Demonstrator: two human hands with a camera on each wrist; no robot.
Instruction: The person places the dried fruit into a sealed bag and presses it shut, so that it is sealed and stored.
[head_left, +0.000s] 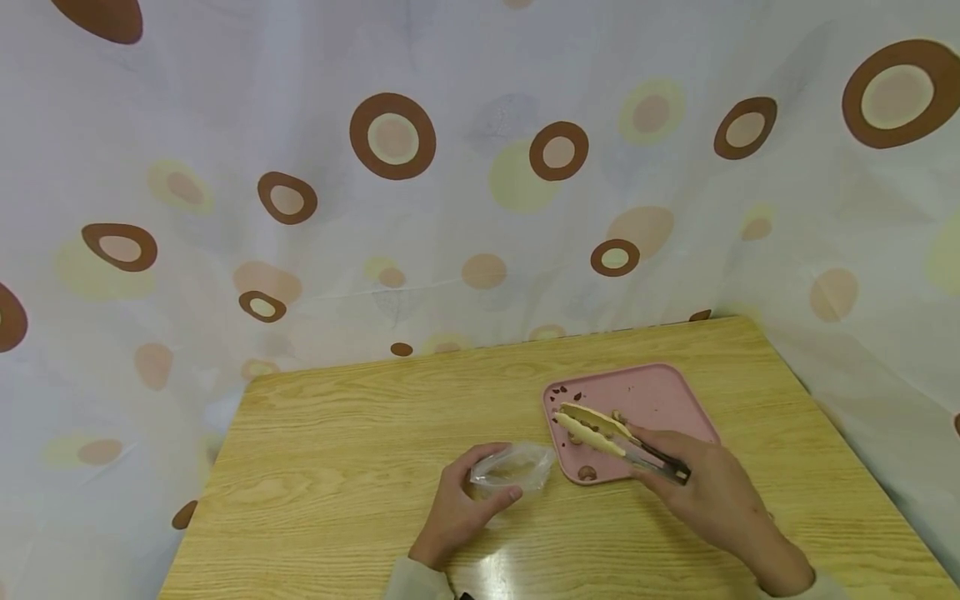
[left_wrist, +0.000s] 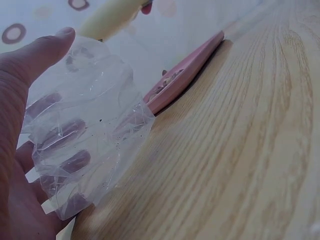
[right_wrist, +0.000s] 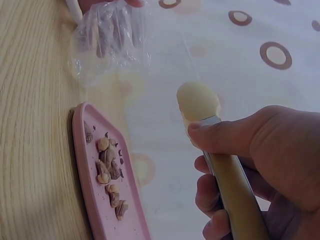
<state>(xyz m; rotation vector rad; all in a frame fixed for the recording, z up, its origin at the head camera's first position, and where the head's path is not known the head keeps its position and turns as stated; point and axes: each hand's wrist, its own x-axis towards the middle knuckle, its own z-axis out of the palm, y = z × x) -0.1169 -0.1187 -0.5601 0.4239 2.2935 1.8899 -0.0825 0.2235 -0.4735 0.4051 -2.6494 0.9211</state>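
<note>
A pink, round-cornered tray (head_left: 663,398) is bearing small brown-and-tan pieces (right_wrist: 103,175); above it, the right hand (head_left: 708,487) is gripping metal, cream-tipped tongs (head_left: 588,435). Beside it, the left hand (head_left: 457,504) is holding a clear, crinkled plastic bag (head_left: 528,471) between thumb and fingers.

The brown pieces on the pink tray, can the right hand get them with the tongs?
Probably yes. The right hand holds the tongs near the pink tray, their ends apart, and nothing seems to block the brown pieces. The clear plastic bag in the left hand is off to one side.
</note>
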